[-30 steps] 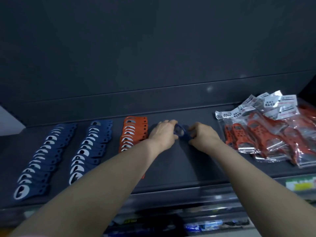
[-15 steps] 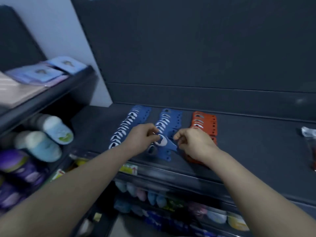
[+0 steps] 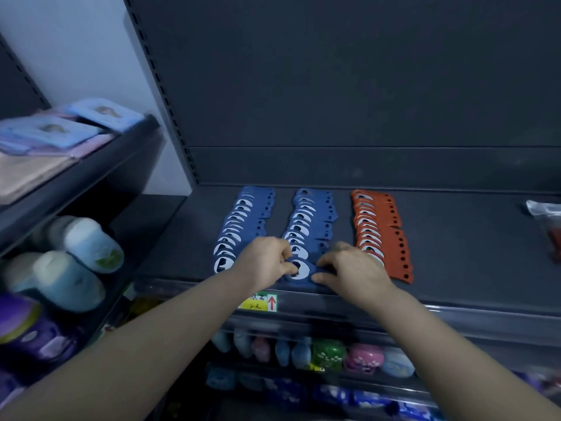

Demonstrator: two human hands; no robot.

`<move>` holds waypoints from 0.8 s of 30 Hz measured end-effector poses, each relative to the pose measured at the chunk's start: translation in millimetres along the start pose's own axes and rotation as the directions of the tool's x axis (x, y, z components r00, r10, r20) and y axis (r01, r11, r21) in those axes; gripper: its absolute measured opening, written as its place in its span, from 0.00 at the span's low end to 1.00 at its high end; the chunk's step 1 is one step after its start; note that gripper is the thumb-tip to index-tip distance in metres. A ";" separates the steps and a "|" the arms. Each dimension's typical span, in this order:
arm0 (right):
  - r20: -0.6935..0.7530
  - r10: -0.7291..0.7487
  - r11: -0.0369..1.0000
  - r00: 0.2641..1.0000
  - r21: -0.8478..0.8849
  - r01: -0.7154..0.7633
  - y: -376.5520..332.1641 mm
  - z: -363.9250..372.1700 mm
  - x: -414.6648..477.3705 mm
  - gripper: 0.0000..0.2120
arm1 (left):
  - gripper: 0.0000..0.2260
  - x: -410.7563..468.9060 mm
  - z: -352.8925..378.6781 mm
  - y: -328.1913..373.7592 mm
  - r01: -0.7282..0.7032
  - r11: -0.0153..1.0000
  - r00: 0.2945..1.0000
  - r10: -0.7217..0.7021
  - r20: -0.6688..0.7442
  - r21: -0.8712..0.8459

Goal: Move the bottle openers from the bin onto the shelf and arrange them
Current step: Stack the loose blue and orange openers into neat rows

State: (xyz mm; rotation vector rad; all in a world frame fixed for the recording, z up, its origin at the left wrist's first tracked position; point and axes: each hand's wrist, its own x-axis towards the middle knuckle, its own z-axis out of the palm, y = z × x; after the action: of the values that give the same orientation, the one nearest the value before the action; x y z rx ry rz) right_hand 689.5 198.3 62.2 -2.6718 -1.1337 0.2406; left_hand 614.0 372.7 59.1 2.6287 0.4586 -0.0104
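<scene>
Three overlapping rows of flat bottle openers lie on the dark shelf [image 3: 455, 268]: a left blue row [image 3: 243, 223], a middle blue row [image 3: 312, 220] and an orange row [image 3: 379, 226]. At the front end of the middle row lies a blue opener [image 3: 299, 270] with a white oval hole. My left hand [image 3: 264, 259] pinches its left side and my right hand [image 3: 349, 268] pinches its right side. The opener rests flat at the shelf's front edge. No bin is in view.
A clear bag of orange openers [image 3: 546, 226] shows at the right edge. A yellow price label [image 3: 259, 302] sits on the shelf lip. Bottles and jars [image 3: 328, 355] fill the shelf below. Capped bottles [image 3: 85, 244] and flat packs [image 3: 60, 129] fill the left rack.
Both hands carried a blue opener from the open space right of the orange row leftward to the front of the middle blue row and lowered it there. The view swung left.
</scene>
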 end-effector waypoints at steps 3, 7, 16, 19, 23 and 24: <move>-0.034 0.030 1.000 0.999 0.009 -0.030 -3.4 0.1 -1.0 0.16 | 0.05 5.8 -0.1 -3.6 -0.003 0.999 0.999 0.002 -0.040 -0.037; -0.217 0.094 0.994 0.972 0.082 -0.078 -6.7 -2.3 -4.7 0.13 | 0.03 6.4 -2.0 -10.6 0.023 0.961 0.992 -0.057 -0.116 -0.276; 0.101 0.144 0.988 0.984 -0.066 -0.138 -18.7 -6.9 9.9 0.10 | 0.05 -0.6 -6.4 -19.6 0.100 0.954 0.948 -0.178 -0.265 -0.281; 0.182 0.126 0.987 0.975 -0.126 -0.104 -21.1 -8.6 13.7 0.12 | 0.04 -3.8 -7.7 -21.7 0.116 0.937 0.931 -0.219 -0.293 -0.331; 0.197 0.116 0.992 0.974 -0.063 -0.106 -15.9 -9.8 15.1 0.11 | 0.05 -6.2 -15.0 -26.2 0.079 0.899 0.925 -0.227 -0.304 -0.431; 0.161 0.127 0.992 0.979 -0.025 -0.125 -13.0 -11.7 17.4 0.10 | 0.05 -7.5 -16.3 -26.8 0.058 0.890 0.930 -0.213 -0.299 -0.453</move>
State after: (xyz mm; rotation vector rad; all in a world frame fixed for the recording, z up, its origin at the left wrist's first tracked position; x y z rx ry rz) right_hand 695.4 218.0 75.9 -2.7826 -1.0132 0.4828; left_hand 597.1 400.0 62.3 2.1469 0.6772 0.4607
